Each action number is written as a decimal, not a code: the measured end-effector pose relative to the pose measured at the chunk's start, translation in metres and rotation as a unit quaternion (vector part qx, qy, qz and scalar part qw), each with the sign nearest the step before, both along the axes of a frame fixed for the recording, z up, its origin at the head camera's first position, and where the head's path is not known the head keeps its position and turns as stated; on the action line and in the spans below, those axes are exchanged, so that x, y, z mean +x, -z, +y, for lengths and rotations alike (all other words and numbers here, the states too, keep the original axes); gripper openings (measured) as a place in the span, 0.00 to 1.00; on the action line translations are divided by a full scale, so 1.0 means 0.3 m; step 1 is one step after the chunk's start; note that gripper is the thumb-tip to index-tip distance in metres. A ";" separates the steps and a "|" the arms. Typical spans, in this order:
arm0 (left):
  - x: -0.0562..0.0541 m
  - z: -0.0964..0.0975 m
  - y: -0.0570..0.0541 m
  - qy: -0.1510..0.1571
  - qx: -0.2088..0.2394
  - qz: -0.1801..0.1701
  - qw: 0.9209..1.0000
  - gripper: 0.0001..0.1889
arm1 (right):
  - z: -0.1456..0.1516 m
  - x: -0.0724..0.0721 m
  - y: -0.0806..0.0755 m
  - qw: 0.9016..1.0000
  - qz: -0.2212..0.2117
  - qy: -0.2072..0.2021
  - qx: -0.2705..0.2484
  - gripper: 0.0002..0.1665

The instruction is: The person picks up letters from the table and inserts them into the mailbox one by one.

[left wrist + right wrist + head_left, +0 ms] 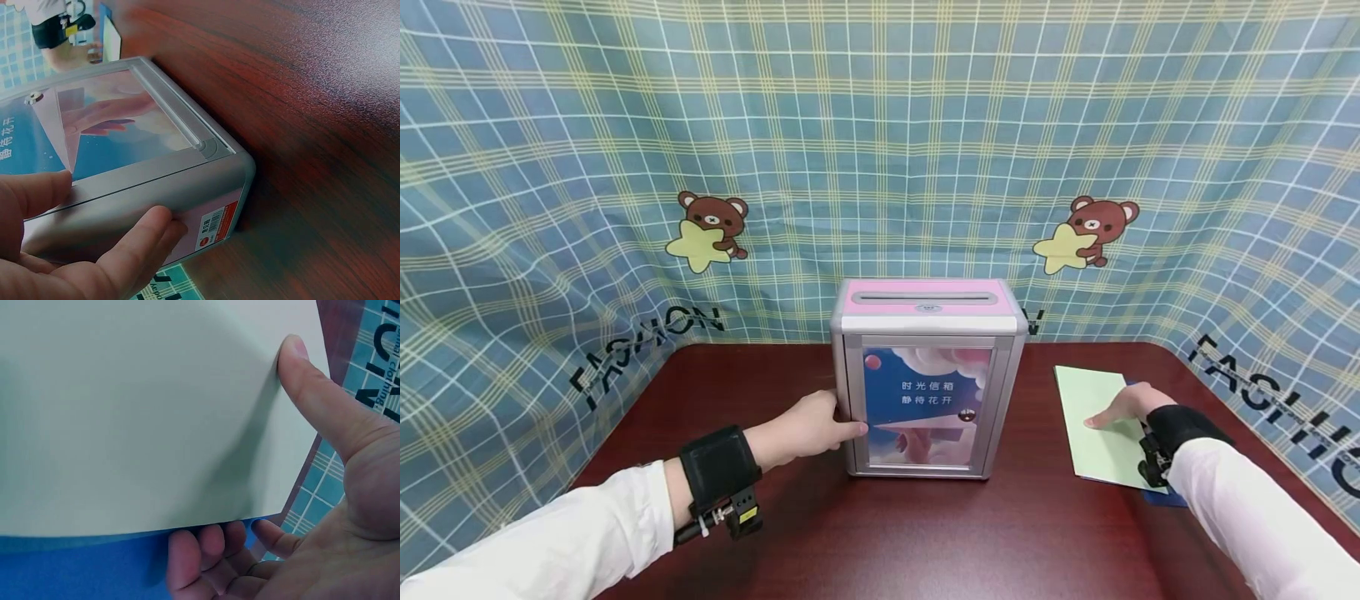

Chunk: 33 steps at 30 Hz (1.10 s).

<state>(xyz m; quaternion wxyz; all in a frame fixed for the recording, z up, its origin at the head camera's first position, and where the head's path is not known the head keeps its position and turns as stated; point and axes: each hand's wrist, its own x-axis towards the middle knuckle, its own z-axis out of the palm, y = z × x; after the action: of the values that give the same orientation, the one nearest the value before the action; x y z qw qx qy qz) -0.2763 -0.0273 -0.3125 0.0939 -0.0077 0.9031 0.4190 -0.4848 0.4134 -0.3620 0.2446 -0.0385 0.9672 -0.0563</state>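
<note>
A silver-framed letter box (925, 323) stands upright on the table, with a slot (925, 297) in its pink top and a blue and pink picture behind the front panel. My left hand (808, 425) holds its left edge. In the left wrist view the thumb (47, 187) rests on the front frame and the fingers (140, 234) lie along the side. To the right, my right hand (1127, 403) pinches a pale green sheet of paper (1093, 454), thumb on top and fingertips tucked at the edge. A blue sheet (75, 569) lies beneath it.
The dark red table (1037, 542) carries the box near its middle and the papers at its right. A plaid curtain (880, 167) printed with bears and lettering hangs behind and along both sides. A white label (215, 225) is stuck low on the box's side.
</note>
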 end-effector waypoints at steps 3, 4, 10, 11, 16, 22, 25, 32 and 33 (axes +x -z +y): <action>-0.004 0.000 -0.003 0.003 -0.002 0.000 1.000 0.25 | 0.007 -0.006 -0.001 1.000 -0.002 0.009 -0.010 0.61; -0.005 0.001 -0.005 0.003 0.000 -0.002 1.000 0.25 | 0.010 -0.009 -0.001 1.000 -0.005 0.010 -0.012 0.60; -0.010 0.003 -0.004 0.004 -0.011 -0.001 1.000 0.24 | 0.037 -0.025 0.002 0.998 0.006 0.049 -0.033 0.52; -0.011 0.004 -0.003 0.003 -0.011 -0.001 1.000 0.25 | 0.043 -0.027 0.003 0.997 0.006 0.064 -0.047 0.47; -0.015 0.006 -0.002 -0.005 -0.003 -0.005 1.000 0.25 | 0.079 -0.027 -0.003 0.985 0.024 0.101 -0.138 0.36; -0.017 0.008 -0.004 -0.006 -0.012 -0.001 1.000 0.24 | 0.086 -0.016 -0.038 0.979 0.073 0.105 -0.159 0.49; -0.019 0.010 -0.002 -0.005 -0.012 -0.002 1.000 0.25 | 0.081 -0.008 -0.044 0.982 0.087 0.090 -0.142 0.45; -0.019 0.013 -0.002 -0.010 -0.004 -0.010 1.000 0.24 | 0.051 0.017 -0.087 0.982 0.120 0.005 -0.148 0.31; -0.019 0.012 -0.002 -0.008 -0.006 -0.011 1.000 0.24 | 0.043 0.019 -0.098 0.980 0.120 -0.005 -0.156 0.30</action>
<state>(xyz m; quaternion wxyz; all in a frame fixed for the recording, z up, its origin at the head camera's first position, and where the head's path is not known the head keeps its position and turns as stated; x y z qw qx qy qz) -0.2820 -0.0238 -0.3118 0.0999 -0.0201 0.9045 0.4142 -0.4790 0.4263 -0.3325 0.1177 -0.0874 0.9688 -0.1999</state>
